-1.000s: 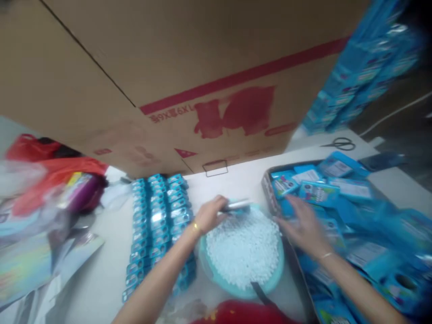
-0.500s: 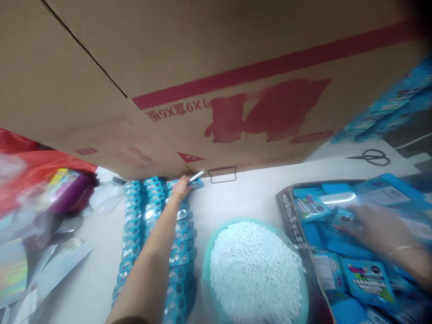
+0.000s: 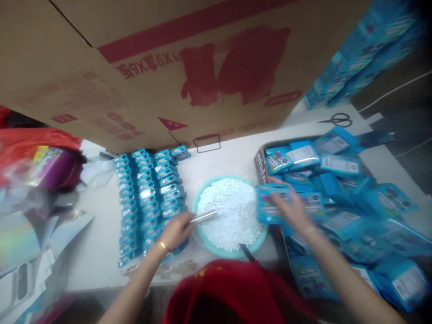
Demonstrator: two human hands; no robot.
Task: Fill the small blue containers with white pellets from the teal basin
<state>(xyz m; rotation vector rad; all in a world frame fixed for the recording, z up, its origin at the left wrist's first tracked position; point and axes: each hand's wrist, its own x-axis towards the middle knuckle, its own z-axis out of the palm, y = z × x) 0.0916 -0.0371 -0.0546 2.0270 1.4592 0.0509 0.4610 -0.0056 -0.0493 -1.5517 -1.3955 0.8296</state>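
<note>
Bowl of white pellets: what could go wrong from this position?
The teal bowl is heaped high with white pellets, and the left hand holds a silvery tool at the heap's edge; pellets could spill. The right hand carries a blue packet just beside the heap and might knock some out.

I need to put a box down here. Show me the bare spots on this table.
Bare white tabletop runs between the big cardboard carton and the teal bowl of white pellets. Another patch lies left of the rows of small blue packs. The tray of blue packets and the red bag pile are crowded.
</note>
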